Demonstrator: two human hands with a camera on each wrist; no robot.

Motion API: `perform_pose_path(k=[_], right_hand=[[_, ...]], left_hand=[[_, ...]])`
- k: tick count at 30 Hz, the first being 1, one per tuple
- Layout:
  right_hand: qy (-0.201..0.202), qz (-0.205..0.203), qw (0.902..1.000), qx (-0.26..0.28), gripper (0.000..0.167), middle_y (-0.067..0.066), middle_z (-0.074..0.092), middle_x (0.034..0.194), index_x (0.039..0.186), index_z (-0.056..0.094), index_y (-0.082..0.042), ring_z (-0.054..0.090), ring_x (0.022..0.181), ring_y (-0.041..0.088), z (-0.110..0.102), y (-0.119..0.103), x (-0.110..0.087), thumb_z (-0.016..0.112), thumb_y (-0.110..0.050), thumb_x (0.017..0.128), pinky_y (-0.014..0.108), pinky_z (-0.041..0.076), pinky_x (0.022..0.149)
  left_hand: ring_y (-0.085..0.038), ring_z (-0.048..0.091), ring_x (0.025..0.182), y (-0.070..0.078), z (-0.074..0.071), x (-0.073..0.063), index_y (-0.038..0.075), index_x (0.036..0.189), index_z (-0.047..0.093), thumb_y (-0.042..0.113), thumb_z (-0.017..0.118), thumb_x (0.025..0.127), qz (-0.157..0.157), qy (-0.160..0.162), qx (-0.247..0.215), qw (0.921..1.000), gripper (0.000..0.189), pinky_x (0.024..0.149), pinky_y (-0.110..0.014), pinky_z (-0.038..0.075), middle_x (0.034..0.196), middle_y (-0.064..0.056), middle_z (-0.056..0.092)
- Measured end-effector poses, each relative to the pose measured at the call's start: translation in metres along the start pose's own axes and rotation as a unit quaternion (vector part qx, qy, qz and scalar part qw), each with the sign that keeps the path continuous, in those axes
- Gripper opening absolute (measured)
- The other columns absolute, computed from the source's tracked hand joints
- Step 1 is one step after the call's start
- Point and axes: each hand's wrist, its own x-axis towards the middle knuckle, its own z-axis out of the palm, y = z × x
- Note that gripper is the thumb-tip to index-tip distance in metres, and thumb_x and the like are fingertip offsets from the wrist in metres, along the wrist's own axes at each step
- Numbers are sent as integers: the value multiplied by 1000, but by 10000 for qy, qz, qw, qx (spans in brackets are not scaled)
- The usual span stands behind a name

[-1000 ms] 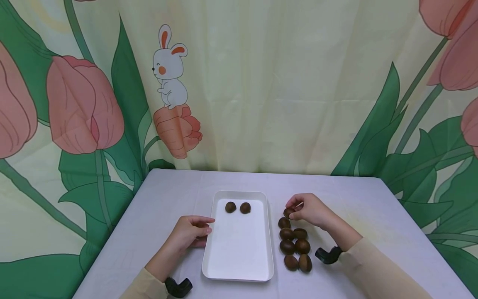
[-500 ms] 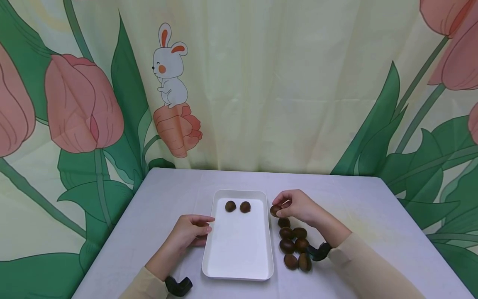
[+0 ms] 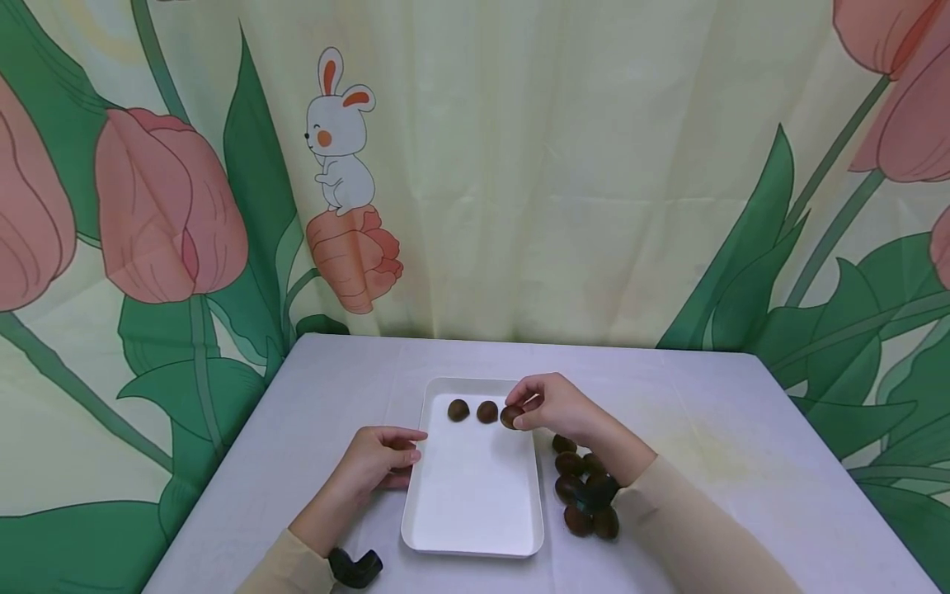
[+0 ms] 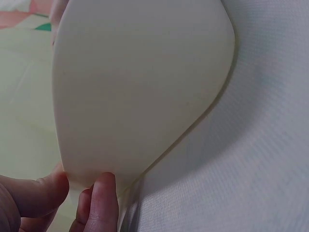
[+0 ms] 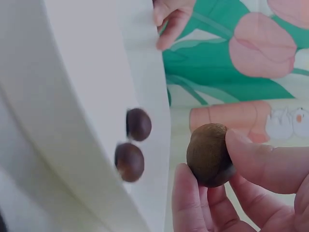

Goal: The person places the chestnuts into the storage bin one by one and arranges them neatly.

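My right hand point(image 3: 555, 406) pinches a brown chestnut point(image 5: 208, 154) between thumb and fingers, over the far right corner of the white tray point(image 3: 472, 495). Two chestnuts sit side by side in the tray along its far end: one on the left point(image 3: 458, 410) and one just left of the held one point(image 3: 486, 412). At the tray's left side, my left hand point(image 3: 374, 458) touches the rim and outer wall with its fingertips; in the left wrist view its thumb point(image 4: 46, 193) lies at the edge.
Several more chestnuts point(image 3: 570, 488) lie on the white tablecloth right of the tray, partly hidden under my right wrist and sleeve point(image 3: 690, 528). A curtain point(image 3: 519, 165) printed with tulips and a rabbit hangs behind the table.
My right hand has carried the chestnut leftward from the far end of the pile, across the tray's right rim, to beside the two chestnuts. My left hand has stayed at the tray's edge.
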Motion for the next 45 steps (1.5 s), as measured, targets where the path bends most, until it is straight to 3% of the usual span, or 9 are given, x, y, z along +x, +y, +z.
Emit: perform_pose_path(k=[8,20,31,45], right_hand=[[-113,-33,9999,108,24,7,77,100,108,79,-6,68,92,21,19,-14,14,82,1,86,29,56,83],[-133,-72,9997,186,23,9,77,101,106,79,-3,71,87,15,43,-15,29,82,5,85,26,58,80],[155,-154,9944,-1037,24,0,78,95,96,81,-16,72,87,14,61,-22,39,89,0,79,26,58,74],[91,-289,9895,-1416,25,-1,75,86,92,80,-12,64,80,12,76,-21,43,86,5,75,26,54,73]], left_hand=[[-18,74,75,-2,0,1,5,121,81,-1,83,90,0,39,-7,10000,32,64,-36,68,101,-10,75],[-19,75,76,0,1,0,5,122,81,1,83,90,3,39,65,10000,32,66,-40,68,102,-11,76],[-20,76,76,1,0,0,6,122,81,1,83,91,23,41,82,10000,31,65,-40,68,102,-12,77],[-19,75,77,0,0,0,4,124,80,1,83,91,18,-51,-11,10000,33,65,-39,68,103,-12,77]])
